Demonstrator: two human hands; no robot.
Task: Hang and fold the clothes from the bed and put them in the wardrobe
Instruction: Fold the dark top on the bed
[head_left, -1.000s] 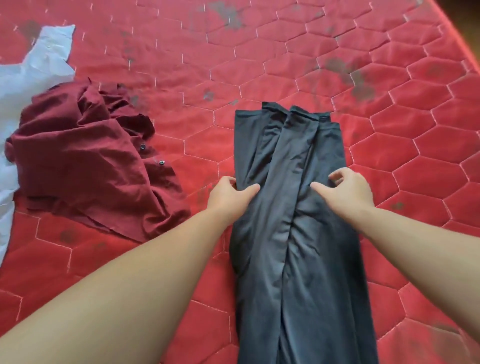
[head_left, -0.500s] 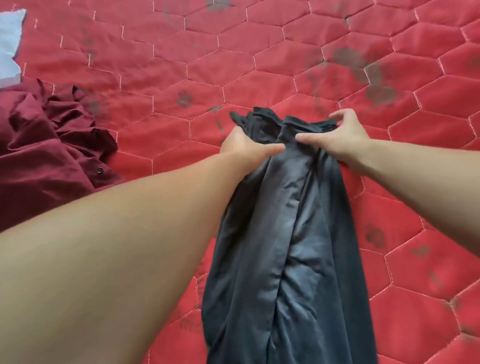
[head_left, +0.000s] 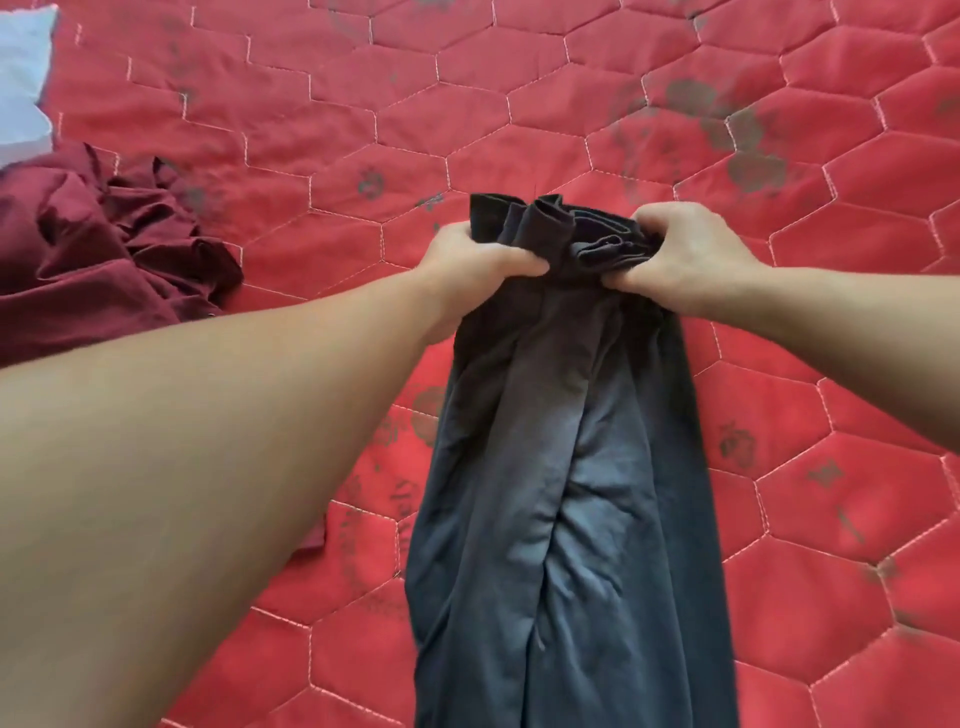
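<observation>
**Kid:** Head view first! What is closest to us?

**Helper:** The near end of the dark grey garment (head_left: 561, 519). It lies on the red bed (head_left: 779, 519) in a long strip. The strip starts right below us and runs straight away from us.

**Kid:** Where are the hands?

**Helper:** At the far end of the strip. The left hand (head_left: 478, 270) grips the left corner, with its fingers curled round the bunched cloth. The right hand (head_left: 685, 260) grips the right corner the same way. Both are about as far out as each other.

**Kid:** What comes next?

**Helper:** I think the far end has to come back toward us, along the strip, to fold it in half. The hands need to stay level so the edges match.

**Kid:** What else is there?

**Helper:** A crumpled dark red shirt (head_left: 88, 270) waits to the left. Past it, in the far corner, is a white cloth (head_left: 23, 83).
</observation>
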